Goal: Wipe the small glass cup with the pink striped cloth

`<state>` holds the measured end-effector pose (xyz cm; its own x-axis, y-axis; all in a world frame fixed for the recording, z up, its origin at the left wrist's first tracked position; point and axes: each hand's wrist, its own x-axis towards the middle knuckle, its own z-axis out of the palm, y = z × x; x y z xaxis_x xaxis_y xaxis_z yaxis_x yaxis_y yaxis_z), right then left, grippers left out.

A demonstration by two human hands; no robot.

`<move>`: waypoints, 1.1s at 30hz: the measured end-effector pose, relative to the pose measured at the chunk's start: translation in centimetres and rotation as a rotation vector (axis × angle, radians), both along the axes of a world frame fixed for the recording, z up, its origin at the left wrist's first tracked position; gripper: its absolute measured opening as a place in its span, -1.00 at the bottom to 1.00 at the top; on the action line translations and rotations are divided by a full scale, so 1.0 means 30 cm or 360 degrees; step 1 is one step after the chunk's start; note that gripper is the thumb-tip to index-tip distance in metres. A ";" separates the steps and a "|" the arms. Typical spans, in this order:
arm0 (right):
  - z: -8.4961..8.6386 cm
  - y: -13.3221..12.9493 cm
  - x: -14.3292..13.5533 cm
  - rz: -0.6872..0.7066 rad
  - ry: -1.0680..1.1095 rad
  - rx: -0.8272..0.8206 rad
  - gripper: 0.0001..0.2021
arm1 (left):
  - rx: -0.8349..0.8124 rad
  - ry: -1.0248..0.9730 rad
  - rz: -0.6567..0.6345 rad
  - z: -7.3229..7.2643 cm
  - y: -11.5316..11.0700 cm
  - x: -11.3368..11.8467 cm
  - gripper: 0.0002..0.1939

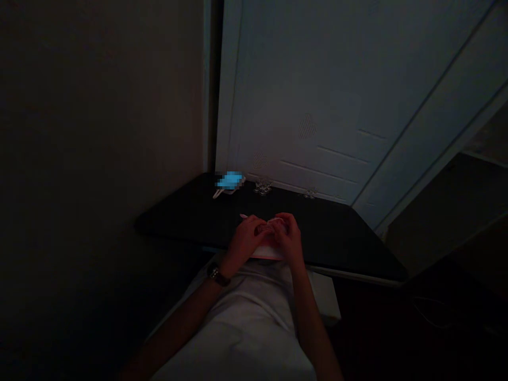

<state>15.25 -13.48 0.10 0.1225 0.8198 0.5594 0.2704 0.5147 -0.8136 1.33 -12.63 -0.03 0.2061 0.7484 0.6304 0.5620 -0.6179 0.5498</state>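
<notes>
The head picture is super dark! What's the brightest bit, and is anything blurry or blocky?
Head view: dim all over, nearly black at the lower right; head view: brightest is the blue patch, broken into blocky squares; head view: the left hand and right hand look reddish, and details between them are too murky to make out.

Black tabletop (337, 233) with angled sides, bearing along its far edge, from left to right, a phone-like device (230, 181) with a lit blue screen, a cluster of small shiny pieces (262, 186) and a smaller glinting group (310, 193), with a flat pale item (266, 253), partly hidden, at the near edge.
</notes>
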 end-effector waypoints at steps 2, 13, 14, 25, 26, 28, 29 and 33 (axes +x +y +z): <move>-0.004 0.003 0.000 0.0016 0.0017 0.0004 -0.77 | 0.0002 -0.0020 0.0016 -0.001 0.001 0.001 -0.89; -0.007 0.010 0.006 -0.0065 -0.0041 0.0019 -0.77 | -0.0005 -0.0010 0.0036 -0.005 0.002 -0.002 -0.91; -0.009 0.010 0.006 -0.0087 -0.0037 0.0017 -0.76 | -0.0004 -0.0014 0.0043 -0.006 0.002 -0.002 -0.91; -0.015 0.018 0.004 -0.0297 -0.0116 -0.0016 -0.77 | 0.0076 0.0013 0.0175 -0.005 -0.003 0.005 -0.90; -0.017 0.021 0.004 -0.0306 -0.0107 -0.0026 -0.76 | 0.0079 0.0019 0.0179 -0.005 -0.002 0.005 -0.91; -0.022 0.024 0.004 -0.0338 -0.0092 -0.0058 -0.75 | 0.0083 0.0026 0.0199 -0.007 -0.001 0.005 -0.91; -0.024 0.025 0.004 -0.0361 -0.0094 -0.0074 -0.75 | 0.0085 0.0031 0.0211 -0.008 -0.001 0.005 -0.91; -0.023 0.022 0.004 -0.0395 -0.0158 -0.0137 -0.73 | 0.0117 0.0045 0.0271 -0.012 -0.001 0.005 -0.91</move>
<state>15.38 -12.80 -0.60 0.2738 0.8165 0.5083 0.4600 0.3529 -0.8147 1.48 -12.66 -0.38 0.0989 0.7261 0.6804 0.6766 -0.5504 0.4891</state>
